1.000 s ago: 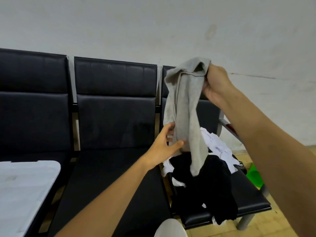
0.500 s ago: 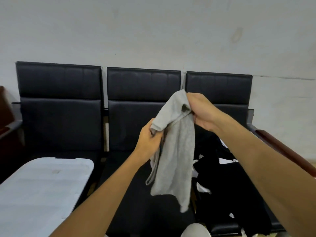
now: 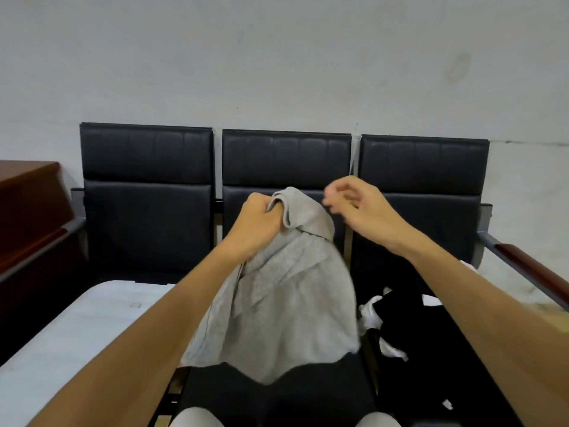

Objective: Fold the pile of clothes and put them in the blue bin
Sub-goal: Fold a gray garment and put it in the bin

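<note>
Fingers [image 3: 271, 211] around grey garment [image 3: 283, 303]

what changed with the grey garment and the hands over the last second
The right hand has let go of the grey garment and hovers beside it, fingers loosely curled. The left hand, which first steadied it low, now grips its top and holds it alone. The black and white pile stays on the right seat.

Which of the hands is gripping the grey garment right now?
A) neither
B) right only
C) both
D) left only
D: the left hand is curled round the top edge of the grey garment, while the right hand hangs beside it with loosely curled fingers holding nothing.
</note>
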A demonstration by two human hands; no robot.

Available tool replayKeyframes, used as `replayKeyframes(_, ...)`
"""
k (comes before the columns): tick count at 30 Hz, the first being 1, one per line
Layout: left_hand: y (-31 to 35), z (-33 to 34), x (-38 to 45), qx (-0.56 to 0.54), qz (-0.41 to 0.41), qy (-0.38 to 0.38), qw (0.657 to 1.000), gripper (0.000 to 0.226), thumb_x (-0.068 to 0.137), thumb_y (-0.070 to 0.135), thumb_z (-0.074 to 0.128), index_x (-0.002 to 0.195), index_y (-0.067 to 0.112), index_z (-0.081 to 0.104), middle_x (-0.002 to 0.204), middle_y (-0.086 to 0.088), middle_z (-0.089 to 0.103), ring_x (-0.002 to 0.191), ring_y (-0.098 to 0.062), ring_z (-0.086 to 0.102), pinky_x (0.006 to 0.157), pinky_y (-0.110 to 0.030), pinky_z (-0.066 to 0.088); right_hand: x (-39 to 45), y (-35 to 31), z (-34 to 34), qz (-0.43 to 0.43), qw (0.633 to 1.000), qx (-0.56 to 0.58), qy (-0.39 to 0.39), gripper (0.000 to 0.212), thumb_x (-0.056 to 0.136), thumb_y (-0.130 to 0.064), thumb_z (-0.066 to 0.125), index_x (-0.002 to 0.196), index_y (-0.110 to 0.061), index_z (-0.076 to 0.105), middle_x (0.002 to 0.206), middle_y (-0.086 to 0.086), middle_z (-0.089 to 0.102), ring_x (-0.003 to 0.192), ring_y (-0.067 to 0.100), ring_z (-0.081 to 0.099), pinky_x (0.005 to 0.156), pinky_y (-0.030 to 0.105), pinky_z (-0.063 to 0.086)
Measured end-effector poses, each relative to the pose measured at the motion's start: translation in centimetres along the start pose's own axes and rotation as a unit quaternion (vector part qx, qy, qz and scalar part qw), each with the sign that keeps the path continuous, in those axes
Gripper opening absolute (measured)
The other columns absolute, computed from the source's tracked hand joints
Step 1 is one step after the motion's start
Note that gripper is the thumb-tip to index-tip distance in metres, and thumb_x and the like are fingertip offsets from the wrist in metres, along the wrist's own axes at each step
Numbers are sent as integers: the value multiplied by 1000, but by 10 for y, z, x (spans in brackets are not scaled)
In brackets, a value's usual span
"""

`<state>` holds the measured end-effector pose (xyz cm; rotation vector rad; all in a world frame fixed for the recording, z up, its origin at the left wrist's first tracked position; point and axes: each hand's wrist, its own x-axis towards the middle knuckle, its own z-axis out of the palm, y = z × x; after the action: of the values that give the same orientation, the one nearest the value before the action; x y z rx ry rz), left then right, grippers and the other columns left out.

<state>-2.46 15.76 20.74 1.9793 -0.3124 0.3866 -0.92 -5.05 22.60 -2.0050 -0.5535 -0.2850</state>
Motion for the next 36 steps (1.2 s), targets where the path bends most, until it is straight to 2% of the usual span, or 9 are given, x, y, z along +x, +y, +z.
replayKeyframes(4, 11, -7, 5, 98, 29, -88, 991, 29, 86, 14, 66, 65, -7, 63, 55, -21, 57, 50, -19, 45, 49, -39, 41, -8, -18, 33, -84, 989, -41, -115, 52, 80, -42, 77, 126, -25, 59, 117, -12, 66, 107, 0, 62, 89, 17, 52)
replayKeyframes(8, 10, -26, 4, 153, 63, -43, 985, 24, 87, 23, 73, 70, 6, 73, 65, -13, 67, 58, -21, 61, 59, -41, 53, 1, -12, 36, -90, 988, -87, -91, 25, 93, -11, 63, 117, -16, 70, 107, -7, 72, 99, 2, 66, 87, 29, 56)
replayKeyframes(11, -8, -40, 0, 203, 53, -36, 977, 10, 92, 20, 69, 86, 15, 75, 76, 1, 71, 71, -15, 67, 72, -37, 59, 7, -11, 30, -81, 988, -106, -76, 28, 96, -4, 51, 110, -13, 73, 104, -5, 72, 98, 4, 66, 86, 28, 56)
replayKeyframes(15, -49, -61, -8, 285, -11, 4, 959, 33, 86, -4, 56, 100, 23, 68, 92, -3, 68, 81, -22, 64, 72, -45, 58, 16, -11, 15, -66, 986, -152, -27, 30, 97, -5, 44, 106, -16, 70, 103, -3, 70, 96, 8, 64, 83, 28, 50)
replayKeyframes(19, -75, -90, -17, 331, -64, 3, 941, 38, 79, -11, 58, 103, 18, 66, 96, -8, 66, 87, -29, 64, 71, -43, 57, 24, 11, -8, -20, 959, -284, -13, 29, 99, -10, 38, 105, -17, 66, 102, 6, 68, 94, 25, 61, 81, 46, 53)
replayKeyframes(23, -80, -106, -9, 309, -66, 7, 949, 34, 85, -13, 54, 101, 13, 69, 91, -7, 66, 78, -21, 65, 59, -20, 45, 26, 28, -22, 34, 933, -358, -33, 22, 101, -17, 39, 99, -22, 61, 98, 9, 63, 84, 29, 59, 76, 51, 54)
replayKeyframes(27, -69, -114, -4, 266, -59, 65, 960, 43, 83, -18, 49, 106, 9, 73, 93, -6, 67, 82, -15, 59, 64, -20, 44, 25, 30, -26, 34, 938, -346, -4, 27, 95, -10, 45, 76, -25, 58, 84, 10, 60, 77, 31, 57, 69, 51, 54)
replayKeyframes(31, -67, -121, -6, 266, -70, 87, 958, 48, 82, -19, 45, 109, 10, 72, 96, -8, 67, 83, -15, 57, 66, -24, 44, 23, 31, -32, 54, 945, -320, 32, 34, 91, 0, 47, 62, -14, 57, 69, 11, 58, 69, 28, 52, 58, 41, 46)
replayKeyframes(36, -63, -131, -7, 223, -41, 31, 974, 40, 87, -11, 49, 108, 16, 71, 98, 0, 70, 95, -15, 62, 73, -17, 42, 16, 29, -32, 71, 968, -229, 80, 31, 95, -1, 41, 74, -3, 64, 68, 15, 60, 58, 24, 50, 51, 30, 37)
